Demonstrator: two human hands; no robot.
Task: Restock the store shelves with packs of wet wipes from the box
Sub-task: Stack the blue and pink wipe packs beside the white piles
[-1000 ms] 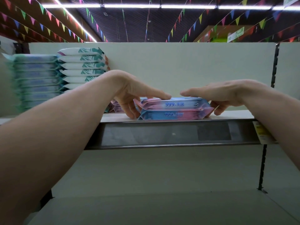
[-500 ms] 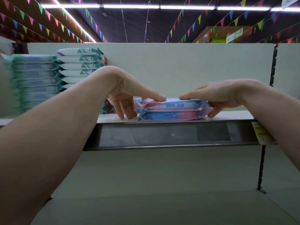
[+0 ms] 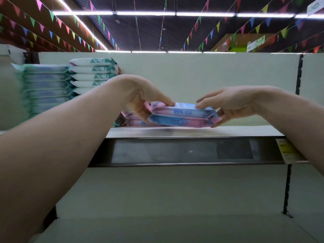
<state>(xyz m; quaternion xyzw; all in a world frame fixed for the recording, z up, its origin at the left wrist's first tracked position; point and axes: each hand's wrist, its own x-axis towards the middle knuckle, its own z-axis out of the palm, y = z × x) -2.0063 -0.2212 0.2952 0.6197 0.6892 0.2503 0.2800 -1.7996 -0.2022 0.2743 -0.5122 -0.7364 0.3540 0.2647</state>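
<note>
Two pink-and-blue packs of wet wipes, one on the other, sit between both hands just over the front part of the upper shelf [image 3: 236, 131], a little above the middle of the view. The upper pack [image 3: 178, 109] and the lower pack [image 3: 180, 121] lie flat against each other, and the pair tilts slightly down toward 3 o'clock; whether the lower one touches the shelf board cannot be told. The left hand [image 3: 140, 99] grips the pair at its 9 o'clock end, thumb pressed on top of the upper pack and the other fingers curled round the end and underneath. The right hand [image 3: 233, 102] grips the 3 o'clock end the same way, thumb and forefinger tips on top and the remaining fingers bent beneath the lower pack. Just behind the left hand, at 9 o'clock from the held pair, more pink packs [image 3: 134, 120] lie on the shelf. Farther out toward 9 o'clock stands a white stack [image 3: 93, 74] of packs with green leaf prints, and beside it a teal stack [image 3: 45, 88], blurred. A yellow price label [image 3: 287, 151] hangs on the shelf's front rail at 4 o'clock, partly behind the right forearm. A lower shelf [image 3: 157, 228] spreads at 6 o'clock, and coloured bunting [image 3: 217, 27] and light strips [image 3: 145, 13] cross the ceiling at 12 o'clock
</note>
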